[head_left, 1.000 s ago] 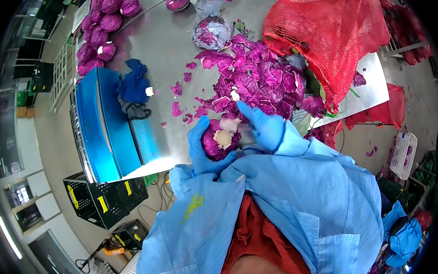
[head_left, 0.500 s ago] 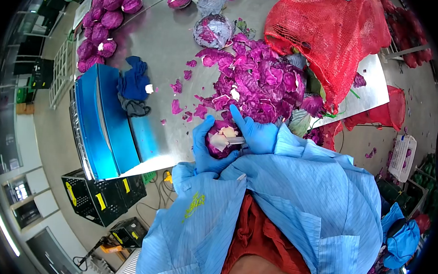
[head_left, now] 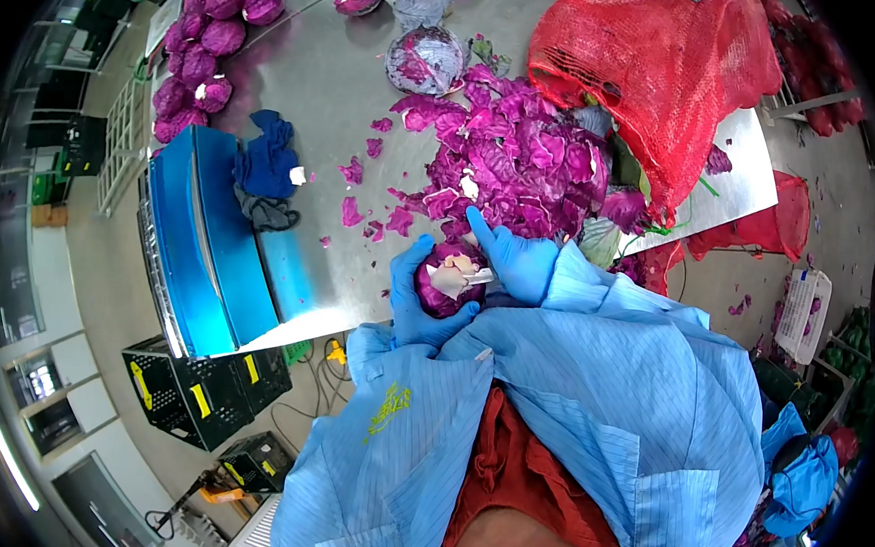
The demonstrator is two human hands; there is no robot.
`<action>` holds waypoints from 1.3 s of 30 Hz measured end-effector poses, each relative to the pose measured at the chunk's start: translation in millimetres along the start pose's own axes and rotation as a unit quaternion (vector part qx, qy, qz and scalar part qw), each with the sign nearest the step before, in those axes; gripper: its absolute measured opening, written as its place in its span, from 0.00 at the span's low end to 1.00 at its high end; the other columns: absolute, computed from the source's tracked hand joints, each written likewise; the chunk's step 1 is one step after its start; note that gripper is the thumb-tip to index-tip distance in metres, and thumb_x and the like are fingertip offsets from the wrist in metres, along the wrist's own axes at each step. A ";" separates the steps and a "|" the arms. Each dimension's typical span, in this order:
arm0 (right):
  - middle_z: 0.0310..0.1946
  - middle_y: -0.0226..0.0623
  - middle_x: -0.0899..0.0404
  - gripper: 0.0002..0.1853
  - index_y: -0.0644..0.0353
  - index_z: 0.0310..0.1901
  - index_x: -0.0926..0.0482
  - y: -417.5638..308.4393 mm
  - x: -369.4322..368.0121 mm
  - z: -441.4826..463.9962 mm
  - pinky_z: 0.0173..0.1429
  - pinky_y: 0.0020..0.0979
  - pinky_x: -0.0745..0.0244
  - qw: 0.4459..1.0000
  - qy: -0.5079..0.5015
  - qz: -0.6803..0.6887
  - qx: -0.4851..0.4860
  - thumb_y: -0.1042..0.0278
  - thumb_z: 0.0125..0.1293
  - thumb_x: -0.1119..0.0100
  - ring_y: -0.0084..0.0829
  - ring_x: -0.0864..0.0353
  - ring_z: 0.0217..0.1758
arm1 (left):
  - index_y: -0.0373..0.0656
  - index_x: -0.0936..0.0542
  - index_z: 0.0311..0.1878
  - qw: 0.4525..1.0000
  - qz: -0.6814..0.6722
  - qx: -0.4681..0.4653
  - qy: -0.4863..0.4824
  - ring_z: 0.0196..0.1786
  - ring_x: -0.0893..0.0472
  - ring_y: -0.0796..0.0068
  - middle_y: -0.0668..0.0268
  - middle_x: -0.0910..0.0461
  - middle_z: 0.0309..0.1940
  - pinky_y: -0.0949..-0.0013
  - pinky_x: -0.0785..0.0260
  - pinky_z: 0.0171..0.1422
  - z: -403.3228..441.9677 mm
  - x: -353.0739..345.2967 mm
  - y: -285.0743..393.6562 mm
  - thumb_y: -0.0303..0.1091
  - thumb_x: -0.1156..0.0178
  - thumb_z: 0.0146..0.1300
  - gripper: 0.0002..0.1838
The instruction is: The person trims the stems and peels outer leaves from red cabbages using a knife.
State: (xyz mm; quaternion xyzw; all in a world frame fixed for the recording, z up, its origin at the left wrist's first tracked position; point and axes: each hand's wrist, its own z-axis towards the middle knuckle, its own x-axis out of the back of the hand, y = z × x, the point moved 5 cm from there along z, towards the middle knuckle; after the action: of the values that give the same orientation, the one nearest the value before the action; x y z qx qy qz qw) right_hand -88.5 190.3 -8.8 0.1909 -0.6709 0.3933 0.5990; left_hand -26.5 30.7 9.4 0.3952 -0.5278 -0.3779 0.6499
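My left hand [head_left: 410, 297], in a blue glove, is wrapped round a red cabbage [head_left: 445, 299] close to my body. Its pale cut core end faces up. A short knife blade [head_left: 476, 278] lies against that core. My right hand [head_left: 518, 262], also gloved, is closed on the knife, its handle hidden in the palm, with the index finger stretched out away from me. Just beyond both hands, a heap of loose purple leaves [head_left: 525, 159] covers the steel table [head_left: 339, 82].
Several peeled cabbages [head_left: 198, 63] are piled at the far left. An untrimmed cabbage [head_left: 425, 60] stands behind the leaves, a red mesh sack [head_left: 660, 77] to their right. A blue metal box [head_left: 194, 244] and dark blue cloth [head_left: 269, 155] lie left. Black crates [head_left: 205, 390] stand below the table.
My right hand has shifted slightly to the right, and the knife blade now sits a little higher on the core. The cabbage stays in my left hand, turned slightly.
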 end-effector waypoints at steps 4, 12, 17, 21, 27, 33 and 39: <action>0.36 0.57 0.26 0.41 0.68 0.72 0.60 38.2 19.4 -4.8 0.33 0.44 0.25 0.988 0.029 0.140 -0.057 0.73 0.62 0.51 0.50 0.19 0.31 | 0.41 0.35 0.65 0.998 -0.057 0.008 0.025 0.61 0.29 0.60 0.58 0.31 0.57 0.61 0.38 0.67 -9.9 1.8 0.0 0.34 0.21 0.33 0.50; 0.36 0.52 0.27 0.38 0.65 0.73 0.55 28.7 25.0 -9.4 0.33 0.44 0.25 0.988 0.012 0.136 -0.069 0.72 0.63 0.51 0.47 0.20 0.28 | 0.44 0.36 0.65 1.000 -0.007 0.006 0.011 0.60 0.28 0.59 0.58 0.32 0.57 0.60 0.36 0.66 -1.9 3.3 5.3 0.33 0.20 0.31 0.52; 0.35 0.38 0.25 0.36 0.57 0.72 0.45 -10.9 4.2 -6.0 0.45 0.42 0.27 0.994 0.080 0.068 -0.023 0.67 0.62 0.47 0.37 0.20 0.33 | 0.42 0.36 0.65 1.000 0.011 0.015 0.019 0.61 0.28 0.64 0.60 0.31 0.58 0.62 0.36 0.67 1.3 1.9 5.7 0.33 0.19 0.30 0.53; 0.35 0.36 0.24 0.37 0.56 0.72 0.43 -23.4 -0.3 -4.6 0.51 0.45 0.30 0.992 0.055 -0.088 -0.069 0.62 0.61 0.45 0.34 0.21 0.36 | 0.43 0.36 0.64 0.999 -0.012 0.044 0.015 0.59 0.26 0.64 0.60 0.31 0.57 0.63 0.32 0.65 -5.7 -4.4 -14.5 0.31 0.19 0.30 0.53; 0.28 0.43 0.28 0.41 0.63 0.74 0.54 -17.4 14.9 -0.9 0.17 0.37 0.33 0.987 0.151 0.049 0.016 0.64 0.61 0.49 0.32 0.25 0.17 | 0.42 0.36 0.64 0.991 -0.083 0.104 0.014 0.59 0.28 0.62 0.59 0.33 0.56 0.63 0.35 0.66 -11.1 -7.7 -23.8 0.31 0.20 0.31 0.52; 0.30 0.46 0.28 0.44 0.64 0.74 0.58 -15.4 1.3 -2.4 0.21 0.43 0.30 0.994 0.097 0.036 -0.024 0.66 0.60 0.48 0.36 0.23 0.20 | 0.42 0.36 0.64 0.996 -0.053 0.067 0.003 0.60 0.28 0.63 0.59 0.33 0.57 0.63 0.35 0.66 -7.1 -3.4 -16.0 0.31 0.20 0.33 0.51; 0.50 0.46 0.27 0.39 0.65 0.73 0.52 9.5 14.5 -2.6 0.55 0.41 0.32 0.990 -0.039 0.114 -0.078 0.69 0.62 0.47 0.41 0.24 0.48 | 0.42 0.36 0.65 0.991 -0.130 0.020 0.032 0.60 0.28 0.61 0.58 0.33 0.56 0.62 0.35 0.66 -6.6 -7.4 0.6 0.31 0.20 0.31 0.51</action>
State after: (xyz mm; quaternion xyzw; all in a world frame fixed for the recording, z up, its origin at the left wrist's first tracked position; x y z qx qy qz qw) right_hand -96.8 201.3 2.2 0.0812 -0.7395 0.3978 0.5369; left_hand -21.2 38.5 6.3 0.4857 -0.4583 -0.4356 0.6036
